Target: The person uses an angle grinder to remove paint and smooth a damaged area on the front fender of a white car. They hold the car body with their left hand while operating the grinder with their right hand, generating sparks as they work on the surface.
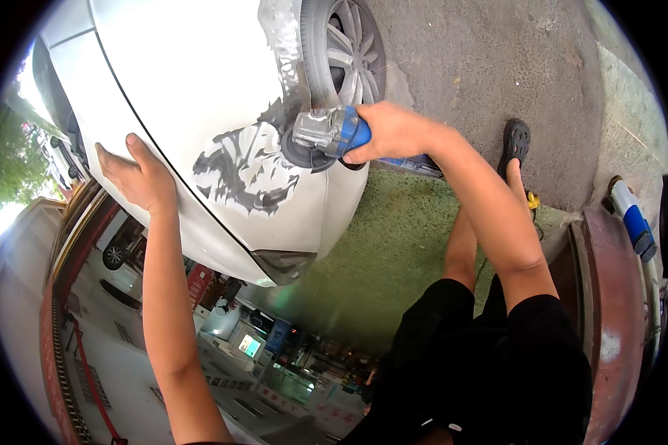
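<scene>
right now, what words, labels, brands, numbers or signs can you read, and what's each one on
None can be read clearly.
Red panel: pale marks, too small to read.
Red markings in the background: too blurred to read.
Lit screen: too small to read.
Blue angle grinder: no legible lettering.

The power tool (338, 132) has a blue body, a grey head and a dark round disc (297, 156), set over the white car panel (200, 74) near its wheel-arch edge, the blue body pointing outward. Between that edge and the panel's dark seam (172, 165) spreads a ragged patch (237, 178), mottled grey and near-black, with scalloped borders against white paint.
</scene>
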The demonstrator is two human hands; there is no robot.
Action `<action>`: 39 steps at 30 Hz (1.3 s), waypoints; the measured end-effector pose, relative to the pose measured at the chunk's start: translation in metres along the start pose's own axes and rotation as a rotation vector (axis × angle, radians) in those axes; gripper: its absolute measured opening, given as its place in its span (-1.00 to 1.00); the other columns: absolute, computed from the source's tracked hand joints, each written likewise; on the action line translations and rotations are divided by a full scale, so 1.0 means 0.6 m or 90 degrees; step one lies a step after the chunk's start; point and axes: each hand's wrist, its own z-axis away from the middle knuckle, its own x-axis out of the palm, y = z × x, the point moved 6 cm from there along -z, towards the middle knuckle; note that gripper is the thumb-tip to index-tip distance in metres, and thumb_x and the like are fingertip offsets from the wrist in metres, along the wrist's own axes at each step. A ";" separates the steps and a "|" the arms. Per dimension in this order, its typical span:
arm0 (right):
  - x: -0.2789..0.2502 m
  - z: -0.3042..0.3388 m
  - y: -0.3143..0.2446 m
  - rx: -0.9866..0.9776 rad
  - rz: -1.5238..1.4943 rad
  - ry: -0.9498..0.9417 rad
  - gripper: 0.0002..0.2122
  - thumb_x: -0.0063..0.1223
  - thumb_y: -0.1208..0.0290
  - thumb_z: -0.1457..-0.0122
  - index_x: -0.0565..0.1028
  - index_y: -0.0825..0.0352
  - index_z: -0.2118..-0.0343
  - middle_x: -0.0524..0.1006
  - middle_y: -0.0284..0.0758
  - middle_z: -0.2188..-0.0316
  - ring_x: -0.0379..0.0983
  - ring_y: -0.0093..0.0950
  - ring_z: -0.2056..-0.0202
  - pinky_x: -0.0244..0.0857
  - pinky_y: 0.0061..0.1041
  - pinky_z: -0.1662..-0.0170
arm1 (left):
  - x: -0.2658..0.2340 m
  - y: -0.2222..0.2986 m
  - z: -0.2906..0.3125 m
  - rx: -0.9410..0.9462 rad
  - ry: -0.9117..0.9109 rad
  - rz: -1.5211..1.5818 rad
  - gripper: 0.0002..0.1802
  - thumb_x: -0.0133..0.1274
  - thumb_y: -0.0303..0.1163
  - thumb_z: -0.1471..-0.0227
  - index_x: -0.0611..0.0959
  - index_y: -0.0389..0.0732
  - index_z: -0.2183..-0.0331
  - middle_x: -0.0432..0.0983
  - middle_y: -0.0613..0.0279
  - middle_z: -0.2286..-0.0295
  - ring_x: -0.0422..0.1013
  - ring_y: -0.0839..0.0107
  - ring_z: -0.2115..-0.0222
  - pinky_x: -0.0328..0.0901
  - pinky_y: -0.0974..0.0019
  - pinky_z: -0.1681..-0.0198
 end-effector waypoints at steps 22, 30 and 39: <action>-0.012 0.001 0.001 0.033 0.053 0.018 -0.31 0.46 0.00 0.00 0.52 0.45 -0.06 0.67 0.05 0.13 0.63 0.00 0.07 0.50 -0.16 -0.03 | 0.002 0.001 0.002 0.006 0.001 0.007 0.04 -0.17 0.29 -0.38 0.17 -0.50 -0.40 0.12 -0.36 -0.36 0.03 -0.18 -0.42 -0.02 -0.06 -0.47; -0.010 0.004 -0.008 0.020 0.050 0.017 -0.29 0.47 0.03 -0.01 0.48 0.46 -0.10 0.66 0.09 0.12 0.62 0.02 0.06 0.49 -0.15 -0.04 | 0.002 0.006 0.003 0.000 -0.003 0.018 0.04 -0.18 0.30 -0.38 0.17 -0.51 -0.39 0.10 -0.36 -0.37 0.01 -0.19 -0.43 -0.03 -0.06 -0.47; 0.033 0.034 0.041 0.068 0.051 0.008 -0.31 0.42 -0.02 0.00 0.49 0.43 -0.06 0.67 0.07 0.15 0.63 0.03 0.09 0.50 -0.13 -0.01 | 0.003 0.002 0.004 0.004 -0.003 0.012 0.05 -0.19 0.31 -0.38 0.16 -0.50 -0.40 0.09 -0.35 -0.37 0.02 -0.19 -0.42 -0.02 -0.08 -0.47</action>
